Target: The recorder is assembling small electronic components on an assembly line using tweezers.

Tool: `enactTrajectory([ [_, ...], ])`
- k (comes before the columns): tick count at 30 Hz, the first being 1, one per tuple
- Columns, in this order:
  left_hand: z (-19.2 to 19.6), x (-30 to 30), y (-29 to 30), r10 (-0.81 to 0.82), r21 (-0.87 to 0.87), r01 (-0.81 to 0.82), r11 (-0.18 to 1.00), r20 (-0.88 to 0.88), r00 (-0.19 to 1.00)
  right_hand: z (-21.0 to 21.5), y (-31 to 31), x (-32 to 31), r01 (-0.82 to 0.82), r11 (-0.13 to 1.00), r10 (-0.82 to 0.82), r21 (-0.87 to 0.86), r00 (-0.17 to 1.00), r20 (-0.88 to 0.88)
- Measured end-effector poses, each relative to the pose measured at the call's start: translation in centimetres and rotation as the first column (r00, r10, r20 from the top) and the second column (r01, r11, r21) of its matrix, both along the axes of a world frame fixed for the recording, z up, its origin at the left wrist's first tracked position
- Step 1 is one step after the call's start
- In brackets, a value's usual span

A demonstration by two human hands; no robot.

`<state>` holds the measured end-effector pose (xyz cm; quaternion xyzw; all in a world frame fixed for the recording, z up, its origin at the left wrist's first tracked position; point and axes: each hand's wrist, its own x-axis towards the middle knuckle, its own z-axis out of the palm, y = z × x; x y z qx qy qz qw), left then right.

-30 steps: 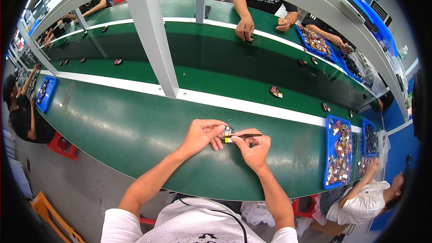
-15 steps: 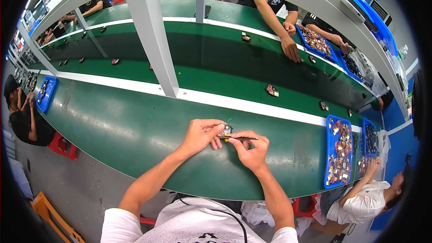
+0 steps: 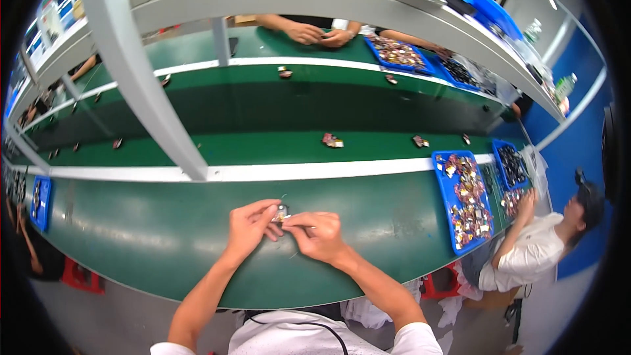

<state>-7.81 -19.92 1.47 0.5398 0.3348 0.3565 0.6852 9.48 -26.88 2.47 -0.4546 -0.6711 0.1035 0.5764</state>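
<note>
Hold the small part (image 3: 283,211) steady in the left grip (image 3: 251,227), thumb and fingers pinched on the side toward nine o'clock, firm enough against twisting yet gentle enough, probably, to spare any delicate detail. Work from the four o'clock side with the right grip (image 3: 319,233): narrow, closed right at the lower edge of the small part, apparently on a slim tool (image 3: 311,227), mostly hidden by the fingers. Best done, most likely, with short, light movements low over the green counter (image 3: 368,204). Leave the upper face uncovered for a clear line of sight, and avoid prying hard at the edge, for fear of a slip. Stay well short of the blue tray (image 3: 443,184) at three o'clock, heaped with reddish, white-marked pieces (image 3: 470,207). Location of the small part: between both sets of fingertips, at twelve o'clock from the white shirt (image 3: 289,338), short of the white rail (image 3: 282,170); cannot tell whether touching the counter or just above. As for looks: compact, dark along the edges, with a pale greyish face, a whitish spot toward twelve o'clock and a hint of yellow toward six; finer detail too small and blurred to read.
</note>
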Motion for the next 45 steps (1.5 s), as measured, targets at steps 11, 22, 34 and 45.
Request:
enactTrajectory([
  [11, 0.6, 0.7, -0.2, 0.034, 0.072, -0.029, 0.997, -0.077, 0.996, -0.2, -0.3, 0.6, 0.015, 0.999, -0.022, 0.052, 0.992, 0.122],
  [22, 0.4, 0.8, -0.2, 0.09, 0.134, -0.071, 0.988, -0.136, 0.987, -0.5, -0.2, 0.3, 0.017, 0.999, -0.023, 0.042, 0.99, 0.141],
  [34, 0.6, 3.4, 12.9, 0.362, 0.202, -0.338, 0.919, -0.096, 0.927, -0.2, 0.2, 1.1, 0.134, 0.983, -0.146, 0.126, 0.985, 0.093],
  [45, 1.0, 8.4, 18.7, 0.583, 0.903, 0.018, 0.43, -0.293, 0.758, -1.8, 0.5, 1.1, 0.13, 0.982, -0.145, 0.137, 0.983, 0.109],
])
